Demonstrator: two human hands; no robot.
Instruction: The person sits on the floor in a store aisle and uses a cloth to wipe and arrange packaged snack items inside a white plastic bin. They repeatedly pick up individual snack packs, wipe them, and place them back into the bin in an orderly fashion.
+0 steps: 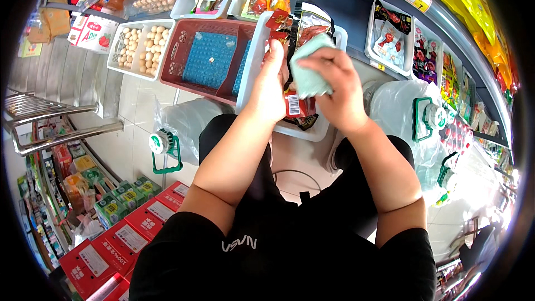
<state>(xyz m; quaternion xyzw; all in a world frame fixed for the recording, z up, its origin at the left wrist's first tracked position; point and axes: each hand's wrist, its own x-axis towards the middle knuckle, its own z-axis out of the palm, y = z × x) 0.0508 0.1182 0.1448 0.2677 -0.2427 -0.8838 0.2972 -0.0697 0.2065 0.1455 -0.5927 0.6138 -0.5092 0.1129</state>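
Head view: cloth (308, 72) between hands (304, 86).

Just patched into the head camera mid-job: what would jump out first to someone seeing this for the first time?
Dead centre, the right hand presses a pale green cloth against a red snack packet that the left hand holds above a white bin of packets. Just left of them sits a dark red basket with blue trays inside, and beyond it a white tray of eggs. Red cartons are stacked at lower left.
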